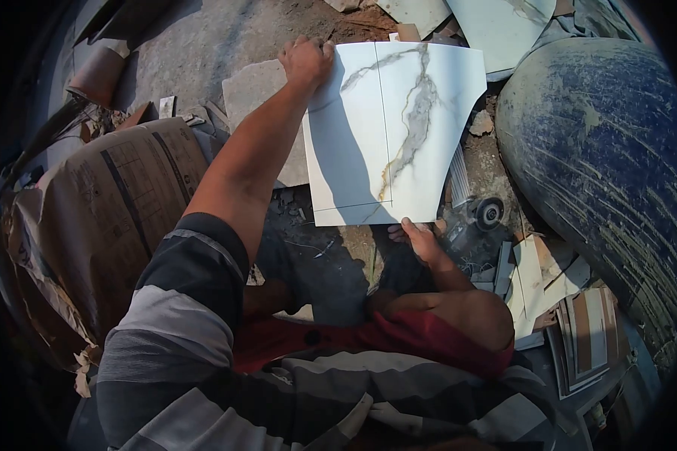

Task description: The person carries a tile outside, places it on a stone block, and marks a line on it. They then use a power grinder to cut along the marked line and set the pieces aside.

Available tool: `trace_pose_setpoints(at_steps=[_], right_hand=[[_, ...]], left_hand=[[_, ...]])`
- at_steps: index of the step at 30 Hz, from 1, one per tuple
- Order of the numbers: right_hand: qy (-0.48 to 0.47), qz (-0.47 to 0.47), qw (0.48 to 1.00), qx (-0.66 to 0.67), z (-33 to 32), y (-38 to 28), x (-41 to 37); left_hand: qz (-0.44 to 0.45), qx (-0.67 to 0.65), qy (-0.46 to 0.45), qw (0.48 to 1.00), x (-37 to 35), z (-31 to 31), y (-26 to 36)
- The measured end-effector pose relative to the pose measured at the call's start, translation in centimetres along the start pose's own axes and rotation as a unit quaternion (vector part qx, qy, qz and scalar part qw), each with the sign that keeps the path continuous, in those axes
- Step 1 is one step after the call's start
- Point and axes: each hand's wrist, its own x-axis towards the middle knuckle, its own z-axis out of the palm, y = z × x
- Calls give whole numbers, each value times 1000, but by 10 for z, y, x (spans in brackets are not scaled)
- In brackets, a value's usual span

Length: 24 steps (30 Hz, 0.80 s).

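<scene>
A white marble-look tile (pixel 421 135) with grey and gold veins and a curved cut right edge is held between my two hands. Thin dark lines run down its middle and across its lower left part. My left hand (pixel 308 62) grips the tile's upper left corner, fingers curled over the edge. At the bottom edge my right hand (pixel 420 237) holds it, thumb on top and the other fingers partly hidden underneath. The shadow of my left arm falls across the tile's left side.
An angle grinder (pixel 483 216) lies right of my right hand. A large scraped blue drum (pixel 594 150) stands at the right, a brown paper sack (pixel 120 218) at the left. A grey slab (pixel 259 98) lies behind my left arm. Tile pieces (pixel 530 282) lie lower right.
</scene>
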Motion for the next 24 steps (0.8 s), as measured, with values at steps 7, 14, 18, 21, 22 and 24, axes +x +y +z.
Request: trace_pose_setpoints(at_steps=[7, 14, 18, 21, 22, 24], right_hand=[[-28, 29, 998, 50, 20, 10, -4], [-9, 50, 998, 36, 14, 17, 12], [29, 54, 998, 4, 12, 4, 15], [47, 83, 995, 3, 10, 0, 16], [52, 95, 994, 10, 9, -2, 17], [37, 99, 994, 37, 10, -5, 19]], left_hand=[[-12, 1, 13, 1000, -1, 3, -40], [-23, 7, -22, 999, -7, -1, -40], [8, -3, -10, 1000, -4, -1, -39], [35, 31, -14, 999, -9, -7, -37], [33, 32, -12, 999, -13, -8, -36], [28, 5, 42, 999, -22, 0, -37]])
